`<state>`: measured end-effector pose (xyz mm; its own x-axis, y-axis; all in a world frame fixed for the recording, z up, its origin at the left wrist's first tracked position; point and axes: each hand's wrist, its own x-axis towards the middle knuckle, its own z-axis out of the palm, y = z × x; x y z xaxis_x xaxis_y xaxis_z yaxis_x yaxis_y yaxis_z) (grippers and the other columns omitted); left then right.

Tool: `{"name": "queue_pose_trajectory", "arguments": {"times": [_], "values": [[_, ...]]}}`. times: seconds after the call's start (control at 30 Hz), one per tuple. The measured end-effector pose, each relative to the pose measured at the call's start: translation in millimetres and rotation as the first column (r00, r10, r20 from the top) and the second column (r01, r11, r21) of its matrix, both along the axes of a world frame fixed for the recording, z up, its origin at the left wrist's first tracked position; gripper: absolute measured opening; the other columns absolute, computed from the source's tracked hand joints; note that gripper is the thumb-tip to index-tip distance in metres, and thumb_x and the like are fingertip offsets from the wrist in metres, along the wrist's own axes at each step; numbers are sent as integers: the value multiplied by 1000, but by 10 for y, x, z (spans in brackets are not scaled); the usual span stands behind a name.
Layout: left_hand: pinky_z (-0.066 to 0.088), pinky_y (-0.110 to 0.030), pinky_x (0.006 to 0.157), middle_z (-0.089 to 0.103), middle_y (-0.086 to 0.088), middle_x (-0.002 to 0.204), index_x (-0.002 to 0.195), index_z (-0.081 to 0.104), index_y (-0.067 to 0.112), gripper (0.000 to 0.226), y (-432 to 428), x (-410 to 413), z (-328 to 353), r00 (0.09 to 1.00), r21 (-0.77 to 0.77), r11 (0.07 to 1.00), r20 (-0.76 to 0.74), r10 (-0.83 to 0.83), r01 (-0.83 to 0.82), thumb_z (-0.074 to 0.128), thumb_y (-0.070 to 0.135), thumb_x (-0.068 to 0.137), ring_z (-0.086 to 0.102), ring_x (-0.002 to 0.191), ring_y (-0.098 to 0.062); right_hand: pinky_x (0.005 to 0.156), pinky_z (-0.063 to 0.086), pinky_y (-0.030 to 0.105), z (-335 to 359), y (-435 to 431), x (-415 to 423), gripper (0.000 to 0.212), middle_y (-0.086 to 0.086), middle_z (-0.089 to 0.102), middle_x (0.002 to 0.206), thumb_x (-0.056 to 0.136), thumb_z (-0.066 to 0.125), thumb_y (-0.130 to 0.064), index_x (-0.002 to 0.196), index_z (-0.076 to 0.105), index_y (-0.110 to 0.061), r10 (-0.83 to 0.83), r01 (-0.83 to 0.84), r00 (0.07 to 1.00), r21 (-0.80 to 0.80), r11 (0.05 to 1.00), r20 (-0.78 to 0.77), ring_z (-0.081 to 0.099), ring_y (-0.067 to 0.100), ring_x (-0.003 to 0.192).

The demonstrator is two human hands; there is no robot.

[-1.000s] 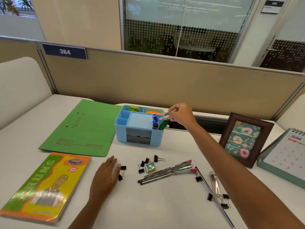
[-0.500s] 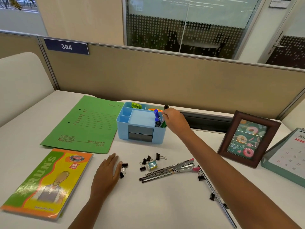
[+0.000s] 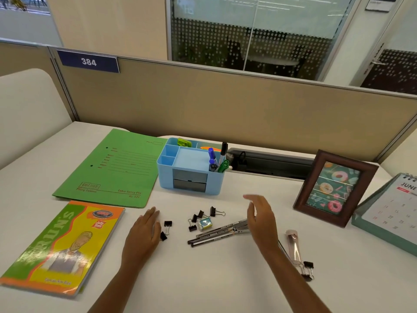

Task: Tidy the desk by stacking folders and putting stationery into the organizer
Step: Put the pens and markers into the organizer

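Note:
A light blue organizer point(image 3: 190, 184) stands mid-desk with several markers point(image 3: 217, 159) upright in its right compartment. A green folder point(image 3: 112, 170) lies to its left, and a yellow-green notebook point(image 3: 61, 247) lies nearer me. Black binder clips point(image 3: 200, 216), a small eraser point(image 3: 205, 223) and dark pens point(image 3: 216, 233) are scattered in front of the organizer. My left hand point(image 3: 144, 233) rests flat on the desk beside two clips point(image 3: 166, 229). My right hand point(image 3: 261, 216) hovers over the pens, fingers spread, holding nothing. A pink clip point(image 3: 293, 245) lies to the right.
A brown picture frame point(image 3: 334, 188) and a desk calendar point(image 3: 392, 213) stand at the right. A beige partition point(image 3: 225, 105) closes off the back, with a cable slot point(image 3: 270, 163) behind the organizer. White desk surface point(image 3: 214, 279) lies open near me.
My right hand let go of the marker in the organizer's right compartment and drew back toward me, over the pens. My left hand stayed put.

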<state>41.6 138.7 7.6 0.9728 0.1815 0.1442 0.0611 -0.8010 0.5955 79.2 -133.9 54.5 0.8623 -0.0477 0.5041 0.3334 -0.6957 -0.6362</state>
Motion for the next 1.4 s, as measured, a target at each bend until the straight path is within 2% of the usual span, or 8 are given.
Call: {"name": "queue_pose_trajectory", "arguments": {"times": [0.2, 0.43, 0.57, 0.77, 0.9, 1.03, 1.13, 1.4], "values": [[23, -34, 109, 44, -9, 141, 130, 50, 4, 59, -10, -10, 16, 1000, -16, 1000, -1, -3, 3, 28, 28, 81, 40, 130, -24, 100, 25, 5, -560, 51, -449, 40, 11, 66, 105, 83, 31, -16, 104, 64, -5, -35, 29, 998, -106, 994, -51, 48, 10, 107], [17, -29, 110, 40, -8, 143, 132, 47, 5, 61, 5, 0, 7, 1000, -20, 999, -12, -27, 26, 25, 29, 81, 36, 133, -23, 91, 42, 24, -782, 274, -548, 40, 6, 70, 95, 94, 32, -19, 97, 70, -9, -12, 48, 994, -352, 935, 104, 54, 13, 96], [15, -28, 111, 40, -9, 143, 132, 47, 4, 61, 34, 12, -11, 999, -48, 998, -17, -45, 44, 25, 28, 81, 34, 134, -22, 91, 39, 28, -836, 300, -523, 34, 5, 70, 93, 78, 42, -11, 96, 71, -10, -65, 113, 990, -444, 889, 123, 57, 16, 94], [11, -23, 109, 39, -7, 144, 133, 47, 6, 62, 95, 32, -42, 995, -93, 991, -20, -100, 98, 24, 31, 81, 32, 135, -20, 80, 34, 23, -780, 331, -595, 24, -1, 66, 79, 74, 45, -13, 81, 67, -20, -84, 138, 988, -497, 857, 131, 46, 12, 87], [10, -18, 107, 38, -3, 145, 134, 45, 9, 79, 237, 63, -86, 982, -59, 980, 3, -190, 190, 10, 51, 77, 32, 135, -15, 75, 32, 22, -709, 328, -667, 20, -5, 64, 79, 78, 41, -13, 88, 52, -27, -82, 102, 995, -522, 847, 61, 44, 9, 83], [9, -16, 106, 36, -1, 146, 136, 43, 12, 84, 300, 68, -96, 974, -45, 973, 24, -227, 227, 2, 53, 74, 31, 135, -13, 74, 37, 20, -550, 480, -682, 14, -9, 61, 83, 91, 34, -31, 94, 47, -30, -90, 75, 996, -337, 938, -28, 43, 5, 82], [10, -18, 106, 39, -4, 144, 133, 47, 10, 83, 275, 68, -111, 975, -28, 975, 49, -219, 220, 3, 51, 76, 34, 134, -15, 80, 35, 5, -360, 683, -592, 36, -9, 57, 86, 92, 27, -50, 95, 54, -26, -52, 45, 996, -82, 996, -78, 45, -6, 91], [16, -24, 106, 46, -6, 140, 128, 53, 9, 76, 258, 78, -114, 975, 4, 975, 35, -221, 221, 9, 48, 80, 40, 130, -19, 75, 45, 13, 285, 1139, -110, 31, -1, 62, 86, 87, 45, -31, 94, 65, -8, 78, -83, 995, 96, 992, 53, 54, 3, 82]]}}
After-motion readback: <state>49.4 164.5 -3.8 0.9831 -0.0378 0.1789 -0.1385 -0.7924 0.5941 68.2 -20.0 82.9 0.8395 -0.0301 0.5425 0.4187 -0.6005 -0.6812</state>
